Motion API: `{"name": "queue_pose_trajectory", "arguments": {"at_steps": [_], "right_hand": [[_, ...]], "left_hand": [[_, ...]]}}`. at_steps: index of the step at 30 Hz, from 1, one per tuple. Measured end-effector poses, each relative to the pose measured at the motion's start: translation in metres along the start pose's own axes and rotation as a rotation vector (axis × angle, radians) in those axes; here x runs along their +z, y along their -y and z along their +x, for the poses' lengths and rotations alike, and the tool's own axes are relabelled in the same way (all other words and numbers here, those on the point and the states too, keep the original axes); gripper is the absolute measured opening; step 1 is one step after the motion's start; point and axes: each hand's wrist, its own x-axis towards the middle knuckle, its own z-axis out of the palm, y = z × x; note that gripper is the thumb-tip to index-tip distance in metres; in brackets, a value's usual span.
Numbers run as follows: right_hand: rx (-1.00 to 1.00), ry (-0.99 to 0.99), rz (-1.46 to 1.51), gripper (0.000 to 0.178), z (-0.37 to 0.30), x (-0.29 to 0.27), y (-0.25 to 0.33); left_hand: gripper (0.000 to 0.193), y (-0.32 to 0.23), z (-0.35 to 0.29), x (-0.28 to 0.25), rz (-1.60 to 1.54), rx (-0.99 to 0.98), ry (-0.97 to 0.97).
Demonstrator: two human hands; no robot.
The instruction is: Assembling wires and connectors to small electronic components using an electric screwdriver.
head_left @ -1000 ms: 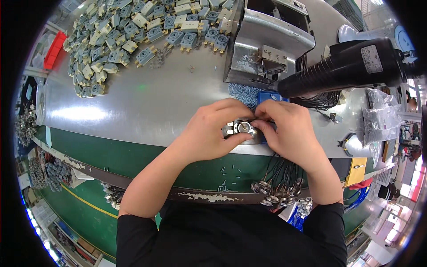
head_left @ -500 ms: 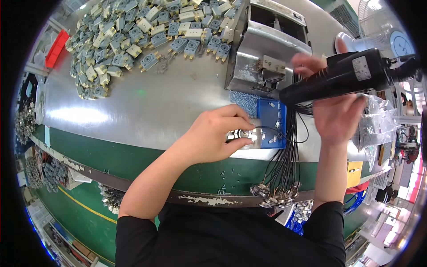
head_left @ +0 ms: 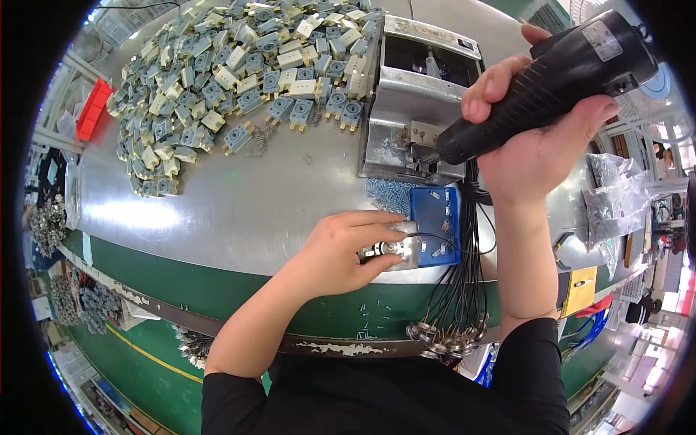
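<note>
My right hand [head_left: 533, 163] is wrapped round a black electric screwdriver [head_left: 536, 90]. The screwdriver's tip end is at the front of a metal screw feeder [head_left: 413, 83], beside its small outlet block. My left hand [head_left: 335, 250] rests on the bench with thumb and fingers closed round a small switch-like part [head_left: 389, 249], partly hidden by the fingers. That part sits against a small metal block [head_left: 411, 254], and a thin black cable runs from it to the right. Right of it stands a blue tray [head_left: 436, 243] with small metal pieces.
A large heap of grey and cream switch housings [head_left: 246, 65] covers the back left. Loose screws [head_left: 389, 194] lie before the feeder. Black cables [head_left: 471, 279] with round metal ends hang over the front edge. A red bin [head_left: 93, 109] stands far left; plastic bags [head_left: 616, 196] lie right.
My right hand has gripped the screwdriver firmly and brought its tip end to the feeder's front. My left hand stays on the small part. The whole view has shifted slightly.
</note>
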Motion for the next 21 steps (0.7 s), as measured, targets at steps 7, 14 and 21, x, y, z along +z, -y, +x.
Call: {"name": "queue_pose_trajectory", "arguments": {"at_steps": [7,14,21], "right_hand": [[-0.01,-0.082,-0.213,0.105,0.001,0.017,-0.005],[0.042,-0.043,-0.081,0.1,0.004,0.007,-0.011],[-0.02,-0.019,-0.366,0.095,0.005,0.019,-0.007]], "left_hand": [[0.03,-0.001,0.001,-0.001,0.003,0.005,-0.016],[0.03,0.001,0.002,0.001,0.003,0.017,-0.018],[0.025,0.002,0.002,0.003,0.01,0.06,-0.052]]}}
